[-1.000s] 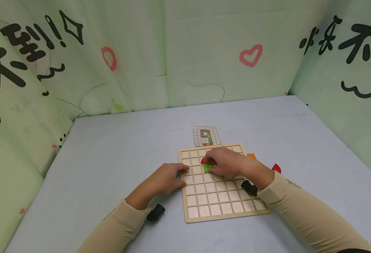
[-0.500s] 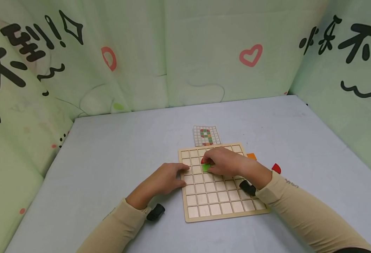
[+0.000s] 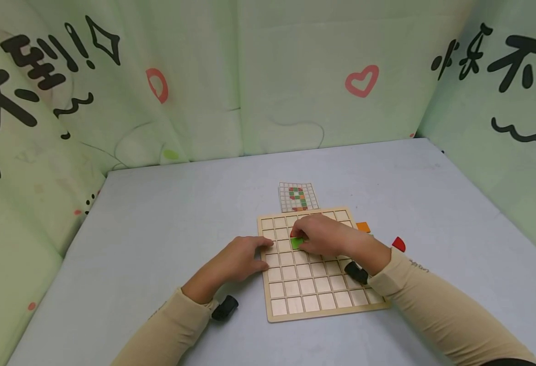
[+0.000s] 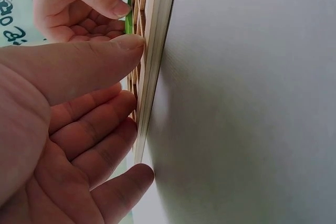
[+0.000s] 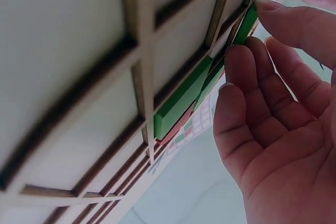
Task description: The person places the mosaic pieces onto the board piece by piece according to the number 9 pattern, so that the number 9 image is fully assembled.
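Right hand [image 3: 323, 235] pinches a green tile [image 3: 297, 243] between thumb and fingers; this tile is in the far left part of the wooden grid board [image 3: 309, 287], and I cannot tell if it sits fully in its cell. Left hand [image 3: 240, 258] is not clenched; its thumb and fingers only touch the left edge of the board. Just beside the tile, a red piece [image 3: 292, 235] is partly hidden by the fingers, and the right-wrist view shows another green tile [image 5: 181, 100] on the board. In my judgement, the held tile could stay tilted if its edge catches on a thin divider, or the fingertips could push the red piece out of place. If the left hand presses too weakly, the board may slide and touch the pattern card [image 3: 298, 197], beyond its far edge.
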The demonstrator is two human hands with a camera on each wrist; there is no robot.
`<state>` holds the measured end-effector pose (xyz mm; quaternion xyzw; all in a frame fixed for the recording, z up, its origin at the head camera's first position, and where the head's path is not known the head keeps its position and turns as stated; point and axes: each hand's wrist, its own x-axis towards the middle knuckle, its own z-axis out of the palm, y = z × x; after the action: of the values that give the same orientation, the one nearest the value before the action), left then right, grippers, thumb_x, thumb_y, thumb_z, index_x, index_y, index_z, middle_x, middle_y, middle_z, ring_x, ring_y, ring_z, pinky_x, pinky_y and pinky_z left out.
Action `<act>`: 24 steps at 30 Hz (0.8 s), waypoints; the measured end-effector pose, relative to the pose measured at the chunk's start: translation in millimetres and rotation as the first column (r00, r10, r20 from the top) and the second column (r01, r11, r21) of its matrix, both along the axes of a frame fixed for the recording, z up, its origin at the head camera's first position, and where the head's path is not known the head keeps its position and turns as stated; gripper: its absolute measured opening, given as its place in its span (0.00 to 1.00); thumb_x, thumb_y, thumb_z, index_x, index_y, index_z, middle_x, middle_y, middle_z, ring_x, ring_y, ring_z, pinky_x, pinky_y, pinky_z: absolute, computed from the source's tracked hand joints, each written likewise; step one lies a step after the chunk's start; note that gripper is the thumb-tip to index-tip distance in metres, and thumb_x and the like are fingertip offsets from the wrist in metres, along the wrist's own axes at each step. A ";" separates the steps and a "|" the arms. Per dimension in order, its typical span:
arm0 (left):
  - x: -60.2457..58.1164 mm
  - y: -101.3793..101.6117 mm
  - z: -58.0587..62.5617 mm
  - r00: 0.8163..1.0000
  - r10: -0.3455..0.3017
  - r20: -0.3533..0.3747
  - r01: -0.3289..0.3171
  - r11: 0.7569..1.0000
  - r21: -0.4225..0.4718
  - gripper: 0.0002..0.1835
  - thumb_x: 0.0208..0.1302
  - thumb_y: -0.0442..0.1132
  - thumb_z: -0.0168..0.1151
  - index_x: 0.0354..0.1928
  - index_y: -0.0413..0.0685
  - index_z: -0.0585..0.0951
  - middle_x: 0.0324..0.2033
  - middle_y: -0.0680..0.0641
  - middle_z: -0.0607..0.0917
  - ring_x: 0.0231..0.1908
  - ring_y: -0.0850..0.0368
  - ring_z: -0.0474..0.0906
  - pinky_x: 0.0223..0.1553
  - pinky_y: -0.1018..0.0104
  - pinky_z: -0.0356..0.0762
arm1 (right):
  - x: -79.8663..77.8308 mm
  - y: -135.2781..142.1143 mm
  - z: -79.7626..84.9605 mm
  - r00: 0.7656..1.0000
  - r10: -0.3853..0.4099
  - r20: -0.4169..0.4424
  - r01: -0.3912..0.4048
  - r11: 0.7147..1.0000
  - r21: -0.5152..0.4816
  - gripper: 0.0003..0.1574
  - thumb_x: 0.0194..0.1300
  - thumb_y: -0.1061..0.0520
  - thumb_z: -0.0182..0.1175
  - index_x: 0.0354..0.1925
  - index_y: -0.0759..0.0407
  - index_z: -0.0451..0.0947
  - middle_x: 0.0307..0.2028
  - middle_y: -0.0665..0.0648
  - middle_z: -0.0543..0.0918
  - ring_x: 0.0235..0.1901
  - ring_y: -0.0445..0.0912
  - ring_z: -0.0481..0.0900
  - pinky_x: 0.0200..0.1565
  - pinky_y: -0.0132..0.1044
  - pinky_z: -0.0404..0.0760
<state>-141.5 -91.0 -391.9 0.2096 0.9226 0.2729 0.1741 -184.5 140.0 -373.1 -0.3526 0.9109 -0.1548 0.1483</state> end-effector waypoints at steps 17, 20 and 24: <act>0.8 -0.7 0.5 1.000 -0.001 -0.002 0.001 1.000 0.002 0.27 0.61 0.35 0.72 0.63 0.43 0.78 0.59 0.46 0.81 0.63 0.49 0.73 0.62 0.53 0.70 | 1.1 0.3 0.2 0.998 -0.044 0.034 0.045 0.999 -0.015 0.10 0.66 0.62 0.65 0.46 0.58 0.82 0.40 0.49 0.82 0.41 0.43 0.79 0.48 0.40 0.78; 1.0 -1.1 0.7 1.000 -0.001 0.004 0.001 1.000 0.005 0.29 0.60 0.37 0.73 0.64 0.44 0.78 0.59 0.46 0.81 0.63 0.49 0.73 0.62 0.53 0.70 | 0.7 0.7 0.4 0.998 -0.052 0.044 0.053 0.998 -0.017 0.10 0.66 0.62 0.65 0.46 0.58 0.81 0.40 0.49 0.82 0.41 0.43 0.78 0.48 0.40 0.78; 1.1 -1.0 0.9 1.000 0.000 0.008 0.000 1.000 0.008 0.30 0.58 0.37 0.75 0.64 0.44 0.78 0.59 0.47 0.81 0.63 0.49 0.73 0.62 0.53 0.70 | 0.8 1.1 1.1 0.997 -0.052 0.048 0.053 0.998 -0.025 0.10 0.66 0.63 0.64 0.46 0.59 0.81 0.40 0.49 0.82 0.41 0.43 0.78 0.48 0.39 0.78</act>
<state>-140.5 -92.0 -391.0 0.2092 0.9208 0.2775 0.1770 -183.8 141.1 -372.0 -0.3265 0.9140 -0.1788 0.1611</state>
